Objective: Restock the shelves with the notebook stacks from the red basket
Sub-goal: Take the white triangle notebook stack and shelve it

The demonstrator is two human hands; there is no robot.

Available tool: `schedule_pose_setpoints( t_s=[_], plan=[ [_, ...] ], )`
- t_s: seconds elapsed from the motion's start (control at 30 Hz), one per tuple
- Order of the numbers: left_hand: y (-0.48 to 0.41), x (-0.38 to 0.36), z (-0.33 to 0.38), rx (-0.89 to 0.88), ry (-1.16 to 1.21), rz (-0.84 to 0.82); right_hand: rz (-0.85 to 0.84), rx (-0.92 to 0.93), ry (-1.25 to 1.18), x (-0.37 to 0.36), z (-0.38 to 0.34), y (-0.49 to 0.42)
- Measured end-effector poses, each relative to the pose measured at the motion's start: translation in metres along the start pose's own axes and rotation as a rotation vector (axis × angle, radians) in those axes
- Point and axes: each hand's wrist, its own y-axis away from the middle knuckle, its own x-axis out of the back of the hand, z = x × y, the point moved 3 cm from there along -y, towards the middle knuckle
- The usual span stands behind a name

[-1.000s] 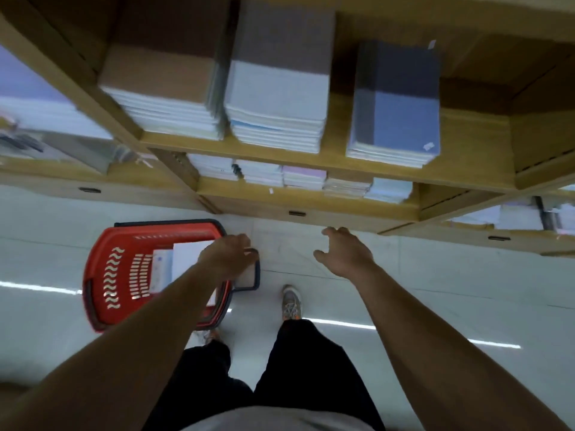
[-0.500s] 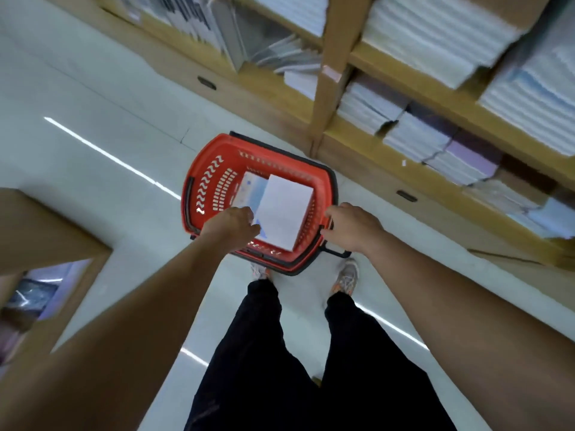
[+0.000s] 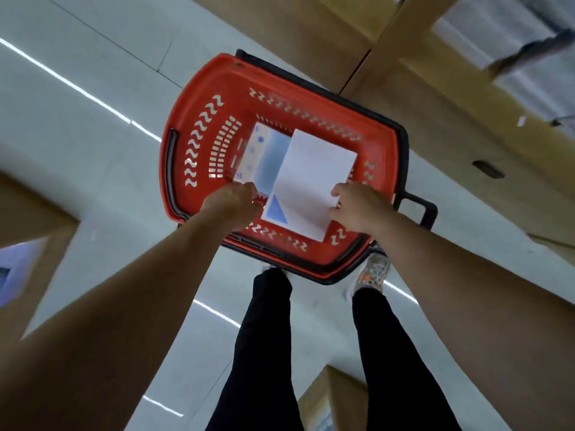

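The red basket (image 3: 199, 126) stands on the floor in front of my feet. Inside it lies a white notebook stack (image 3: 311, 178) with a blue triangle at one corner, partly covering a pale blue notebook stack (image 3: 264, 157). My right hand (image 3: 357, 209) pinches the white stack's right edge with thumb and fingers. At that stack's left edge my left hand (image 3: 233, 206) reaches down with curled fingers; its fingertips are hidden, so its hold is unclear. The wooden shelves (image 3: 435, 73) rise just behind the basket, blurred.
The basket's black handle (image 3: 420, 209) sticks out to the right near my right shoe (image 3: 373, 272). A wooden unit (image 3: 28, 231) stands at the left and a box corner (image 3: 329, 396) lies below between my legs. Pale floor surrounds the basket.
My view swung from the shelves down to the basket. Both hands dropped to the basket, and the right hand moved from the rim onto the white stack's right edge.
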Motion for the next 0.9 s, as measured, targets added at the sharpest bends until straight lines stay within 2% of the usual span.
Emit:
schedule_pose_setpoints(
  t_s=[0.2,0.33,0.47,0.57,0.7,0.9],
  plan=[
    [-0.090,-0.032,-0.010,0.005,0.023,0.043,0.061,-0.119,-0.118,-0.046,0.022,-0.082],
    [-0.138,-0.041,-0.005,-0.009,0.101,0.091,0.254,-0.306,-0.225,-0.077,0.031,-0.116],
    [-0.162,-0.060,0.004,-0.013,0.251,0.079,0.407,-0.417,-0.380,-0.120,0.029,-0.128],
    [-0.170,-0.072,0.012,-0.058,0.330,0.085,0.470,-0.391,-0.574,-0.143,0.028,-0.133],
    [-0.181,-0.085,0.019,-0.055,0.398,0.097,0.552,-0.357,-0.665,-0.153,0.026,-0.138],
    [-0.185,-0.099,0.021,-0.050,0.512,0.140,0.549,-0.396,-0.912,-0.156,0.029,-0.146]
  ],
)
